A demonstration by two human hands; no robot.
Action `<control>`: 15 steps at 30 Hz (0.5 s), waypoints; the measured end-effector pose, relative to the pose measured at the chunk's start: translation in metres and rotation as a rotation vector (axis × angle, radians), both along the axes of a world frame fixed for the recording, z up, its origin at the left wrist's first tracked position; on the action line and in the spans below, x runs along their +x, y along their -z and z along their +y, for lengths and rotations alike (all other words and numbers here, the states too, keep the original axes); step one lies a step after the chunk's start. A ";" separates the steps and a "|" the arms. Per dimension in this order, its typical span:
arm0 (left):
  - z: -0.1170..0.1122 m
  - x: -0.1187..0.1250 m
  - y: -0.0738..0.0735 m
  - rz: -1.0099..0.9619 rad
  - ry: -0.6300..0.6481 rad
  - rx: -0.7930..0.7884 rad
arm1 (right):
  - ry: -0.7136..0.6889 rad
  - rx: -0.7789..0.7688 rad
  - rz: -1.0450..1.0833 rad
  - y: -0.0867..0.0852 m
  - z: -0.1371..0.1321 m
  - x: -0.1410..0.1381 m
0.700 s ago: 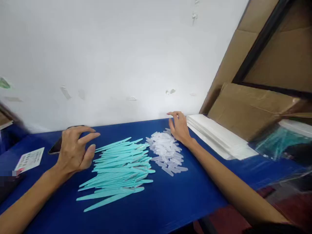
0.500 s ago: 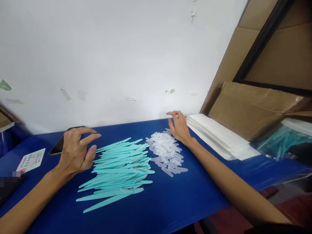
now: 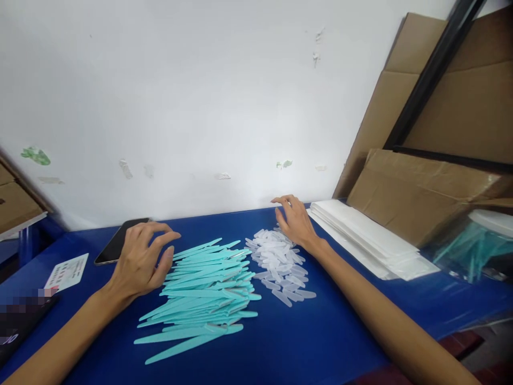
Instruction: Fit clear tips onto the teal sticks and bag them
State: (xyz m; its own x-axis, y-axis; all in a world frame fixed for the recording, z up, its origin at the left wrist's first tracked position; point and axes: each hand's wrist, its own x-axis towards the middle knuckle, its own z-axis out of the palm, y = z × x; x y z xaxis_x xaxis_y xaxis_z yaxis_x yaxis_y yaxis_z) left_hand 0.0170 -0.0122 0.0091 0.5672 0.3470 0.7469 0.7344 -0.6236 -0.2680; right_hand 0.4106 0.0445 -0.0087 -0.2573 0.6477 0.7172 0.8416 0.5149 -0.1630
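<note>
A pile of slim turquoise eyebrow razors (image 3: 208,289) lies on the blue table. To its right is a heap of small translucent white blade caps (image 3: 278,256). My left hand (image 3: 142,259) hovers at the left end of the razors, fingers curved and apart, nothing in it. Over the far right side of the caps, my right hand (image 3: 294,219) is also open, its thumb and forefinger spread. Whether its fingers touch any cap I cannot tell.
Behind my left hand lies a black phone (image 3: 120,240), with a printed card (image 3: 67,272) nearby. White folded sheets (image 3: 364,238) are stacked at the right. Beyond them stand a cardboard box (image 3: 417,187) and a clear container (image 3: 476,240) holding turquoise pieces. A white wall (image 3: 200,96) rises behind.
The camera view has shifted, so the whole scene sits slightly lower and further right. My left hand has lowered a little toward the razors. Both hands stay open.
</note>
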 end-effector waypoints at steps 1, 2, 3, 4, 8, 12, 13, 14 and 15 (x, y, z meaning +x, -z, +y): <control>0.000 0.000 -0.001 -0.001 -0.018 0.000 | -0.013 -0.009 -0.008 -0.001 -0.001 -0.001; 0.000 0.001 -0.002 0.004 -0.031 -0.003 | -0.025 -0.018 -0.015 -0.001 -0.001 -0.002; 0.000 0.001 -0.003 0.019 -0.038 -0.009 | -0.039 -0.027 -0.022 -0.001 -0.002 -0.003; 0.001 0.001 -0.004 0.041 -0.041 -0.017 | -0.056 -0.037 -0.032 -0.001 -0.002 -0.003; 0.012 -0.001 0.000 0.146 -0.059 -0.086 | -0.139 -0.081 -0.089 -0.003 -0.004 -0.007; 0.026 -0.010 0.013 0.179 -0.099 -0.214 | -0.201 -0.125 -0.166 -0.008 -0.013 -0.017; 0.029 -0.013 0.017 0.181 -0.102 -0.256 | -0.210 -0.137 -0.186 -0.010 -0.016 -0.021; 0.032 -0.017 0.020 0.181 -0.103 -0.302 | -0.216 -0.149 -0.204 -0.011 -0.019 -0.025; 0.033 -0.020 0.022 0.180 -0.104 -0.351 | -0.217 -0.161 -0.217 -0.011 -0.022 -0.029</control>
State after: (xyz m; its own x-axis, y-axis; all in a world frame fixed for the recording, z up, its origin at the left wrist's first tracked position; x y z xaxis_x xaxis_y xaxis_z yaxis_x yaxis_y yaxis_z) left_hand -0.0028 0.0210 -0.0125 0.6268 0.6256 0.4645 0.7590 -0.6251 -0.1822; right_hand 0.3812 0.0220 0.0026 -0.5373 0.6612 0.5236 0.7390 0.6683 -0.0856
